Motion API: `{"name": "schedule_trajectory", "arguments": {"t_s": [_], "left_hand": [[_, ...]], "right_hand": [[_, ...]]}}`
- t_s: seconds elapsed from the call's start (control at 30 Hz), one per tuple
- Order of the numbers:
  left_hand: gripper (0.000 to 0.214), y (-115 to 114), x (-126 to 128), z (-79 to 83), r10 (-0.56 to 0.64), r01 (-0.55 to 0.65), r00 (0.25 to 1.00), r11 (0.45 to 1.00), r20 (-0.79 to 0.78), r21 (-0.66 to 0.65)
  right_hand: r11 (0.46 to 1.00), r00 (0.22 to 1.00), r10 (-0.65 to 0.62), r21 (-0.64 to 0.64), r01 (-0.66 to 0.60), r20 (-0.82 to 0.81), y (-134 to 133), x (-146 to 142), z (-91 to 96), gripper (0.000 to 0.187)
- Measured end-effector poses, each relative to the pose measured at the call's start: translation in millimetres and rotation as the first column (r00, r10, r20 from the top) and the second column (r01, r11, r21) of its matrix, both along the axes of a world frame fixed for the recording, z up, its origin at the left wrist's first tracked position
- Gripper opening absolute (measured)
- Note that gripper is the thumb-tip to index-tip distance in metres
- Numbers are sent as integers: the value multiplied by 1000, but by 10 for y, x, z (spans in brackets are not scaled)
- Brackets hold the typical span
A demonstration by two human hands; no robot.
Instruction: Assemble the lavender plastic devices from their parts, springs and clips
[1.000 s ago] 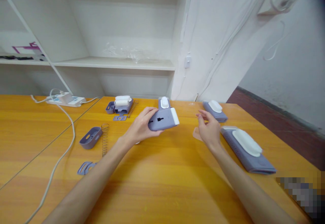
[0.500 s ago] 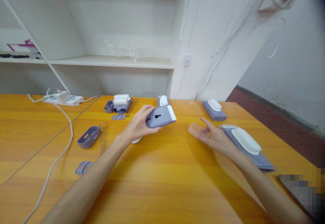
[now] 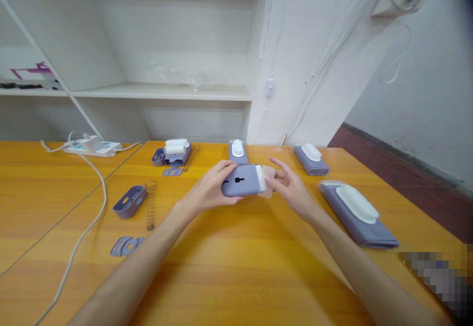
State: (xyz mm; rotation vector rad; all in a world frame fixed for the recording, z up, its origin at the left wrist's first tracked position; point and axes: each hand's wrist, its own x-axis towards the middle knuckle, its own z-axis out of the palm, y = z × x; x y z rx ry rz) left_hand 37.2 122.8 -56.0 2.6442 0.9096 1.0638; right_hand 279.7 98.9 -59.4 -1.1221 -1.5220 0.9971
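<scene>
The desk (image 3: 236, 267) carries a large purple unit (image 3: 365, 232) lying near my right fingers (image 3: 280, 167), on their outer side. My left fingers (image 3: 224, 168) are closed around the purple housing (image 3: 240, 182), holding it clear of the desk. My right fingers pinch the translucent cap (image 3: 269, 172), which touches the housing's white end, directly between both sets of fingers.

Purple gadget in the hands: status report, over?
Left hand gripping purple gadget. Right hand holds translucent cap at its end. Nothing in the way.
</scene>
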Motion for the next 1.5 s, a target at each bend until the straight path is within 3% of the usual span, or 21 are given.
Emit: {"name": "schedule_trajectory", "arguments": {"t_s": [0.1,0.27,0.57,0.8,0.93,1.0,1.1,1.17,1.33,1.5], "left_hand": [[74,-22,53,21,-16,16,1000,1000,0,13],[74,-66,98,97,-68,68,998,997,-16,46],[75,-10,119,25,-47,54,997,992,-59,112],[75,-35,152,-46,-18,21,998,998,-62,55],[74,-74,120,-6,35,-33,995,999,-97,22],[64,-44,28,20,144,-150,979,988,-143,-31],[59,54,-175,15,360,-404,884,909,-297,-100],[64,114,-298,-16,409,-510,801,849,-437,-139],[60,141,-409,-71,341,-638,630,739,-698,-216],[46,138,-390,-45,309,-625,628,747,-714,-227]], "right_hand": [[1000,995,-27,1,27,-97,-4,-103,-5,58],[986,992,-122,119,116,37,-12,-223,-32,36],[933,941,-297,258,250,160,-59,-453,-102,39],[997,997,-80,17,79,0,24,-355,-62,47],[988,988,-129,-94,121,-87,77,-226,-136,49],[975,981,-170,-158,154,-94,122,-152,-182,49],[946,971,-230,-248,209,-58,187,-58,-234,48],[924,966,-257,-298,239,-22,212,-22,-254,48],[899,974,-224,-392,197,-24,212,1,-300,46],[911,978,-191,-387,144,-84,207,3,-360,43]]}}
